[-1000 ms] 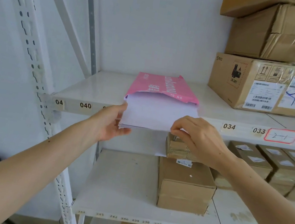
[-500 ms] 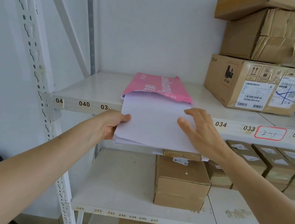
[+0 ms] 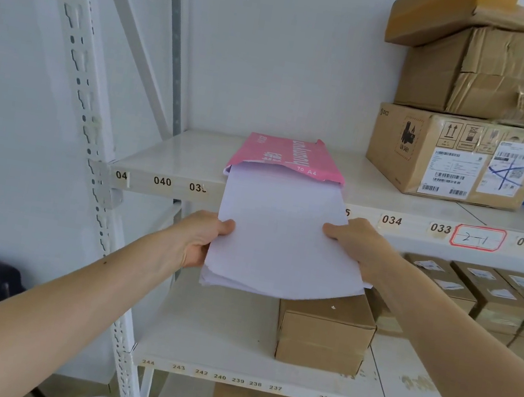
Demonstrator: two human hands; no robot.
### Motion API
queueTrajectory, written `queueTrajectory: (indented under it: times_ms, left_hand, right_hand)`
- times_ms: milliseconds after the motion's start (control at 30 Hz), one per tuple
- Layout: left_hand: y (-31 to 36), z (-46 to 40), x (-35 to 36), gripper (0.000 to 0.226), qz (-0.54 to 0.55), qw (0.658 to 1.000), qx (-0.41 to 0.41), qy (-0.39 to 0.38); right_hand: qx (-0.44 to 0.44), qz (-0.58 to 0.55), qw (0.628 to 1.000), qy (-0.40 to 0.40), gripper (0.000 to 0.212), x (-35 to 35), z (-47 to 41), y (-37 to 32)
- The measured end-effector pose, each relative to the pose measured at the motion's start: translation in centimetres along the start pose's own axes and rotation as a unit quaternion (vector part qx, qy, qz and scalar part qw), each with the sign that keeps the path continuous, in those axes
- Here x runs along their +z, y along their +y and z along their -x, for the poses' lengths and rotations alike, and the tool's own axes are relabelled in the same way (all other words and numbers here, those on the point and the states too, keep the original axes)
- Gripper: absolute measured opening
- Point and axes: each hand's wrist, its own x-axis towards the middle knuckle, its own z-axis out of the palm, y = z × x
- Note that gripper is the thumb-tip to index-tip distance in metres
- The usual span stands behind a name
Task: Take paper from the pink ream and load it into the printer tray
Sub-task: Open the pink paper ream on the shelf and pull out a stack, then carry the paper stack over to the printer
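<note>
one pink ream (image 3: 290, 158); one stack of white paper (image 3: 281, 239); two hands, left hand (image 3: 200, 240) and right hand (image 3: 357, 242); three big cardboard boxes (image 3: 496, 74) top right

Both bare arms reach forward toward twelve o'clock, the left hand (image 3: 200, 240) and right hand (image 3: 355, 243) each clamped on a side edge of the white sheet stack (image 3: 278, 235).

- A single head-worn view is given, aimed forward and slightly down at the shelf (image 3: 391, 202).
- The shelf is seen from close range, within arm's reach.
</note>
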Motion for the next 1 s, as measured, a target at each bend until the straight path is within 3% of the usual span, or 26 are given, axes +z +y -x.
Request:
queueTrajectory:
  times_ms: [533,767,1000]
  left_hand:
    - [-9.1,4.2,3.6,0.022,-0.069,0.983,0.064,0.156]
    - [-8.4,5.2,4.9,0.025,-0.073,0.975,0.126,0.169]
    - [-6.6,4.6,8.2,0.023,-0.101,0.964,0.214,0.124]
  right_hand:
    - [-0.103,0.123,0.982,0.099,0.02,4.3,5.6,7.0]
    - [-0.144,0.104,0.975,0.131,0.017,2.7,6.8,6.8]
    - [-0.147,0.062,0.968,0.193,0.015,-1.3,7.8,6.6]
